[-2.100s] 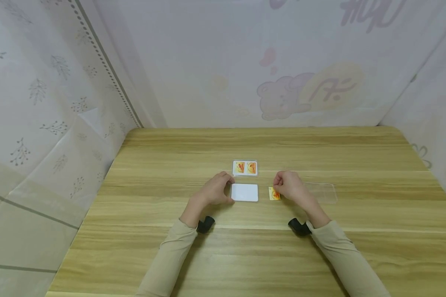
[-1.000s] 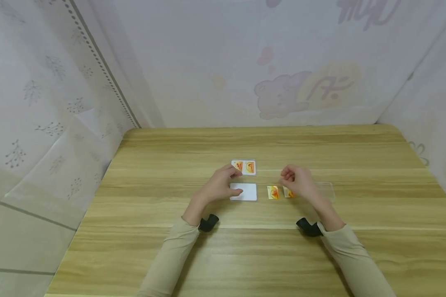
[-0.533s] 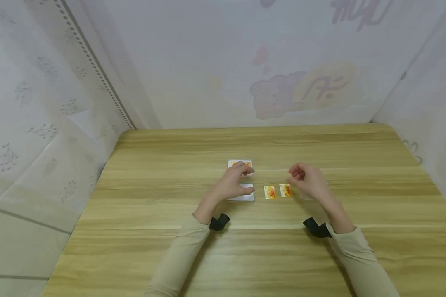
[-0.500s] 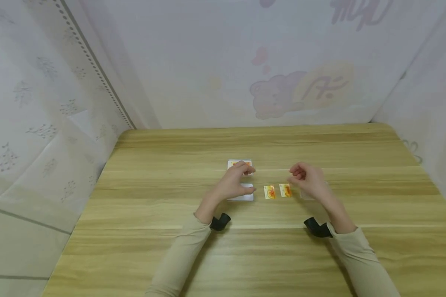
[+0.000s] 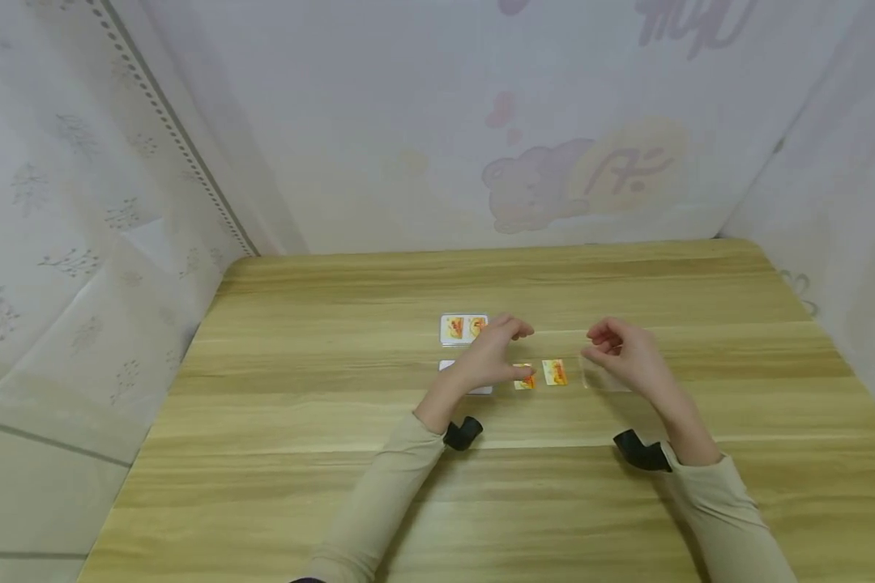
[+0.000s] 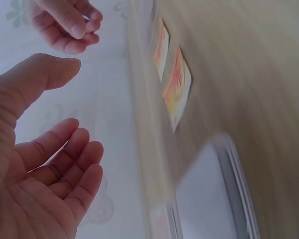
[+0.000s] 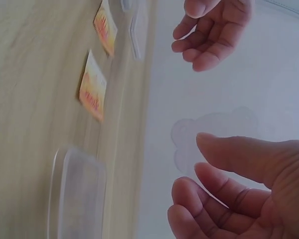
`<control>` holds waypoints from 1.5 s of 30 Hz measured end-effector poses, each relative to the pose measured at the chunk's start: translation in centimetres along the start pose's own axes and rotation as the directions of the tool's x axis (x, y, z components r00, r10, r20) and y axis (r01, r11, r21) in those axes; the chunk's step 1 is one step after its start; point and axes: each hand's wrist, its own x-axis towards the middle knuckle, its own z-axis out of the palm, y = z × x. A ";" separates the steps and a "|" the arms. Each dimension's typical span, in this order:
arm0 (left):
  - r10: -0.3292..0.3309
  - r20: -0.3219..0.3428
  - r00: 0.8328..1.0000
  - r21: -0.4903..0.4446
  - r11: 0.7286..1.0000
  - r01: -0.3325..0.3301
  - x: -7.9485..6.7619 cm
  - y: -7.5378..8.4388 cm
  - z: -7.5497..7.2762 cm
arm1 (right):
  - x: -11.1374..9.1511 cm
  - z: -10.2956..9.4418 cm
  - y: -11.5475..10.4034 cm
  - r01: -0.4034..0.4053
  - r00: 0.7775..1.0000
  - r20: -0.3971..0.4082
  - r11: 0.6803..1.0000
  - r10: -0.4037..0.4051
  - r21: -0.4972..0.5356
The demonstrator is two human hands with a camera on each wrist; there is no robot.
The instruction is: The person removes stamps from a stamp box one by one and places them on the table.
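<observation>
Nearest, at the bottom of the head view, two beige sleeves (image 5: 386, 478) reach in, a black fitting (image 5: 463, 434) at each wrist.

Frame centre: the left hand (image 5: 490, 356) hovers, thumb well apart from softly bent fingers, nothing between them. Right of centre: the right hand (image 5: 627, 355), fingers loosely curled, thumb clear of them in its wrist view; it too holds nothing.

Beneath and beyond the hands, a row on the wooden table (image 5: 299, 405). Left end, partly hidden by the left hand: a white slab (image 6: 202, 194); no print on the part of its face that shows. Mid-row, two loose yellow-and-red squares, the left square (image 5: 525, 382) part-covered by the left thumb, the right square (image 5: 555, 372) in plain sight, apart from it. Right end, behind the right hand: a shallow clear piece (image 7: 82, 199), perhaps a cover.

Farther, just above the slab in the frame: a clear-edged case (image 5: 466, 330) with two similar prints side by side.

Judged progress: the upper case looks complete; the lower set looks unassembled, both squares off the slab, clear piece apart. Placing and covering seem to remain.

Farthest, upper frame: a pale wall covering (image 5: 379, 121) with a faint bear.
</observation>
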 end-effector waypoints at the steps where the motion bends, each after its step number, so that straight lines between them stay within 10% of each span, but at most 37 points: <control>1: -0.002 0.006 1.000 0.003 1.000 0.002 0.2 0.1 0.2 | -0.1 -0.1 0.1 0.001 1.000 -0.003 1.000 -0.001 -0.002; 23: 0.011 0.093 0.996 0.219 0.975 -0.032 4.6 3.3 4.9 | -1.9 -1.9 3.2 0.058 0.998 -0.016 0.997 -0.059 -0.042; 45: -0.092 0.146 0.985 0.524 0.852 0.002 6.6 4.5 7.7 | -2.2 -2.1 5.4 0.080 0.983 0.177 0.984 -0.052 -0.157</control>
